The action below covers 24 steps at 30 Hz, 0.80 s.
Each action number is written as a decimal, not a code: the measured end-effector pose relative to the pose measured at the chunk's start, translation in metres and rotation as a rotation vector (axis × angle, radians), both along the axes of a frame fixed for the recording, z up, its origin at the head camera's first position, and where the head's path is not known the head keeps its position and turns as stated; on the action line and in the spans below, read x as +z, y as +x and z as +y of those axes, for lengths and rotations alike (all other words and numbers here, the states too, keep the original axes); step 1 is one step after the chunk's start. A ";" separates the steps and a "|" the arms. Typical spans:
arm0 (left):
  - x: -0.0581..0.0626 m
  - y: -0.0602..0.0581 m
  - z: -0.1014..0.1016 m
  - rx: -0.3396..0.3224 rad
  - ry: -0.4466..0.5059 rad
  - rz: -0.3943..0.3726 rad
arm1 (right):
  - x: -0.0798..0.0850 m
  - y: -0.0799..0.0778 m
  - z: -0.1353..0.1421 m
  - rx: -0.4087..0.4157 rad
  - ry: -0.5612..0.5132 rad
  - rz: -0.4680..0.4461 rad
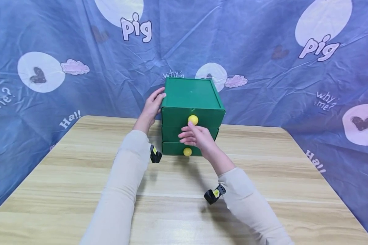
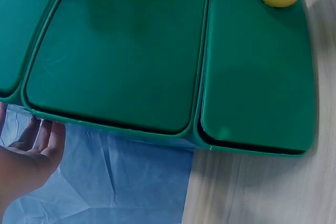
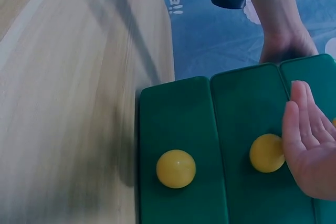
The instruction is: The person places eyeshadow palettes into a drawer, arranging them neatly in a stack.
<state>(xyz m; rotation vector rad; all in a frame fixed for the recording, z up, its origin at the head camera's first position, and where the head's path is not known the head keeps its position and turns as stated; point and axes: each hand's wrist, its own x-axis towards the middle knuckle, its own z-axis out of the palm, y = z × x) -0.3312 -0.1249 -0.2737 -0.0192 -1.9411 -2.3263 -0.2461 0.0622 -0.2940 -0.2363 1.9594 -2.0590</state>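
Note:
A green three-drawer cabinet (image 1: 191,93) stands upright with its drawer fronts facing me. My left hand (image 1: 151,106) rests against its left side near the top; in the left wrist view, the fingertips of that hand (image 2: 32,156) meet the side's edge. My right hand (image 1: 199,137) is in front of the drawers, fingers fairly straight, thumb tip right at the yellow top knob (image 1: 193,119). The yellow middle knob (image 3: 266,153) is beside the fingers in the right wrist view and hidden behind the hand in the head view. Below it shows the yellow bottom knob (image 1: 187,151).
The cabinet stands on a light wooden table (image 1: 171,211), toward its back edge. Behind and beside the table hangs a blue printed cloth (image 1: 110,68). A black wrist device (image 1: 214,194) is on the right sleeve, and another black device (image 1: 155,154) on the left.

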 end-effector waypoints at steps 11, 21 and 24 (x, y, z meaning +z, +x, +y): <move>0.011 0.008 -0.008 -0.081 -0.224 0.008 | 0.032 0.007 -0.001 0.183 0.183 0.206; 0.021 0.022 -0.025 -0.074 -0.711 0.135 | 0.080 -0.002 0.031 0.157 0.227 0.420; 0.023 0.026 -0.031 -0.024 -0.909 0.162 | 0.089 -0.008 0.048 0.049 0.280 0.506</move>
